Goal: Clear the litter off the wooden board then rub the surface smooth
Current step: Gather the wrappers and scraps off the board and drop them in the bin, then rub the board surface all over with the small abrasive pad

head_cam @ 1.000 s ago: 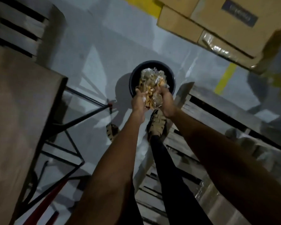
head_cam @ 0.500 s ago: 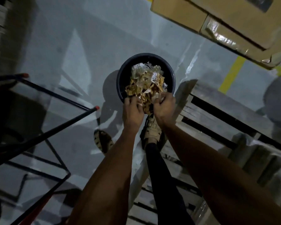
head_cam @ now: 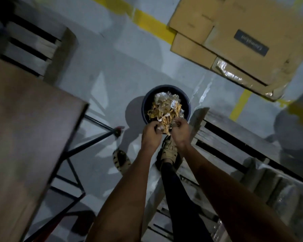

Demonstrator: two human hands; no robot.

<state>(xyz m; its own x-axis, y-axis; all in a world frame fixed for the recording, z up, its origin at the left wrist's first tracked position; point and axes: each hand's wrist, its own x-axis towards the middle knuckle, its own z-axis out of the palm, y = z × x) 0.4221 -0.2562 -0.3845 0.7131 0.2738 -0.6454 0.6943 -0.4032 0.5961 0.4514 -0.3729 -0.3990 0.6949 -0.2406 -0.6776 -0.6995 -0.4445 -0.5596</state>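
Over the dark bin, left hand and right hand pinch litter scraps between them; wooden board lies left.

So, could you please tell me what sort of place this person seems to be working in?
Probably a warehouse or storeroom: stacked brown cardboard boxes stand on a grey concrete floor marked with yellow painted lines, and slatted wooden pallets lie beside the round black bin.
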